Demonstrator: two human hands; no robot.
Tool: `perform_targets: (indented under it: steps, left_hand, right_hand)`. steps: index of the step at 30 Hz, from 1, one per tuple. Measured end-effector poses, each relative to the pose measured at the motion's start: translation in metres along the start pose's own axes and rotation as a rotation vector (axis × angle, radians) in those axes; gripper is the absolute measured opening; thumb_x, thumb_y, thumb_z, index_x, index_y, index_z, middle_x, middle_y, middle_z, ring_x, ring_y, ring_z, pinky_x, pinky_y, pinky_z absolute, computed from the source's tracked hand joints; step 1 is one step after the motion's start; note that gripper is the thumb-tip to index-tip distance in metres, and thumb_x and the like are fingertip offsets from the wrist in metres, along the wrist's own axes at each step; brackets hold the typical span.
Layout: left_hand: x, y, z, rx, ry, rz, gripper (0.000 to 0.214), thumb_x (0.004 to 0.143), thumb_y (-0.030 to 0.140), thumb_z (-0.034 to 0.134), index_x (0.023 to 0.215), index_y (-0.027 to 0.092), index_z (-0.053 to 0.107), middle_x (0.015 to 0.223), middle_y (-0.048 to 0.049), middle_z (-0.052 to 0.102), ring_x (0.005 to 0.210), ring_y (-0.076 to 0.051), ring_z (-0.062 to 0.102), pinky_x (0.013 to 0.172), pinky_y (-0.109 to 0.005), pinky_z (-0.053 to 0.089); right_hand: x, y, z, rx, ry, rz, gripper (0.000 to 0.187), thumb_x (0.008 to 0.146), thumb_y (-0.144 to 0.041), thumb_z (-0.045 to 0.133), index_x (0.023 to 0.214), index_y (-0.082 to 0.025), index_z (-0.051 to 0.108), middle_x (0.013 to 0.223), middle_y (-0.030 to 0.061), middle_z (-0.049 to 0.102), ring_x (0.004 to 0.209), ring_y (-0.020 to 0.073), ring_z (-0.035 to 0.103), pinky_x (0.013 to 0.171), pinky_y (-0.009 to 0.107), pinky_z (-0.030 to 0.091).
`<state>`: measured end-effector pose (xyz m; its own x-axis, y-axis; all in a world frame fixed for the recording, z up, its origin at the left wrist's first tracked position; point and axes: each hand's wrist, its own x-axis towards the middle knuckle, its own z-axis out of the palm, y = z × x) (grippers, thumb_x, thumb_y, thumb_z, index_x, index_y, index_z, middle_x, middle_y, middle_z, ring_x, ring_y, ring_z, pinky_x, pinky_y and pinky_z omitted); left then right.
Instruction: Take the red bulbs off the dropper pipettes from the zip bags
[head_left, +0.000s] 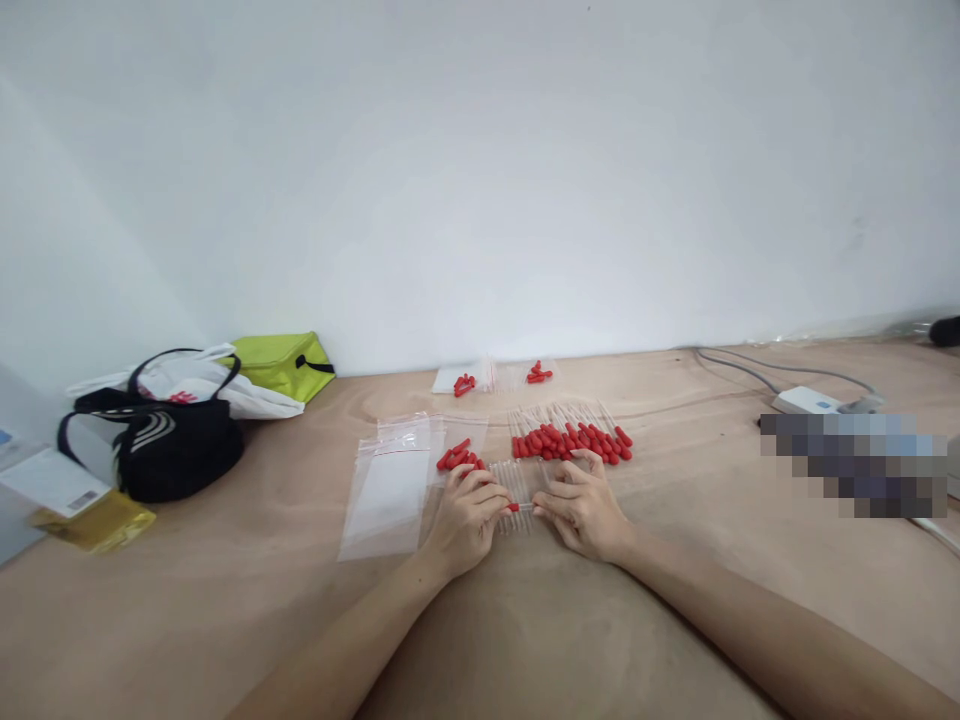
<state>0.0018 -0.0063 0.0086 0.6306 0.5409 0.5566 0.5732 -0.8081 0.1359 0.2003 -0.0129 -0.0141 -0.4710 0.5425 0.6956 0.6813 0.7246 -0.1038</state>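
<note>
My left hand is closed, its thumb and fingers pinching a red-capped swab by its red end. Facing it, my right hand pinches the far end of a thin clear tube in line with the red cap. Whether the swab's stick is inside the tube is too small to tell. Under and between both hands lies a row of clear tubes. Just behind my right hand is a pile of red-capped swabs, their pale sticks pointing away from me.
Zip bags lie left of my left hand, with loose red-capped pieces beside them. More red pieces sit by the wall. At left stand a black bag and a lime-green bag; at right, a white box with cables.
</note>
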Motion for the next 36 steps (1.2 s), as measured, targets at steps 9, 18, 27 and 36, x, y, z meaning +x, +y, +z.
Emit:
perform_targets:
  steps: [9,18,27,36]
  left_hand:
    - [-0.019,-0.034,-0.01,0.069,0.316,-0.253,0.019,0.085,0.024,0.043,0.084,0.022,0.063,0.085,-0.0042,0.062,0.079,-0.017,0.055,0.072,-0.033,0.045]
    - [-0.016,-0.084,-0.003,0.091,0.32,-0.62,0.027,0.076,0.023,0.045,0.097,0.013,0.059,0.072,-0.0037,0.053,0.058,-0.015,0.055,0.06,-0.03,0.049]
    - [-0.016,-0.088,-0.003,0.109,0.318,-0.645,0.027,0.077,0.033,0.047,0.095,0.016,0.057,0.071,-0.0024,0.061,0.052,-0.014,0.054,0.057,-0.029,0.046]
    - [0.011,-0.045,-0.002,0.187,0.156,-0.396,0.012,0.077,0.026,0.053,0.075,0.019,0.063,0.081,-0.0051,0.057,0.079,-0.021,0.052,0.073,-0.036,0.042]
  right_hand:
    - [-0.003,0.012,-0.002,0.02,0.015,0.174,0.023,0.084,-0.029,0.046,0.075,-0.025,0.067,0.06,-0.0019,0.062,0.066,0.0116,0.046,0.083,0.036,0.022]
    - [0.003,0.004,0.009,-0.091,0.026,0.335,0.024,0.08,-0.019,0.047,0.093,-0.025,0.065,0.071,-0.0001,0.067,0.067,0.0122,0.05,0.065,0.031,0.02]
    - [0.005,-0.006,0.008,-0.065,0.019,0.391,0.023,0.077,-0.032,0.052,0.096,-0.025,0.063,0.074,-0.0008,0.066,0.068,0.0127,0.055,0.065,0.03,0.021]
    - [0.001,0.0,0.006,-0.018,0.037,0.532,0.019,0.082,-0.031,0.045,0.085,-0.023,0.063,0.065,-0.0024,0.065,0.064,0.0123,0.057,0.066,0.029,0.022]
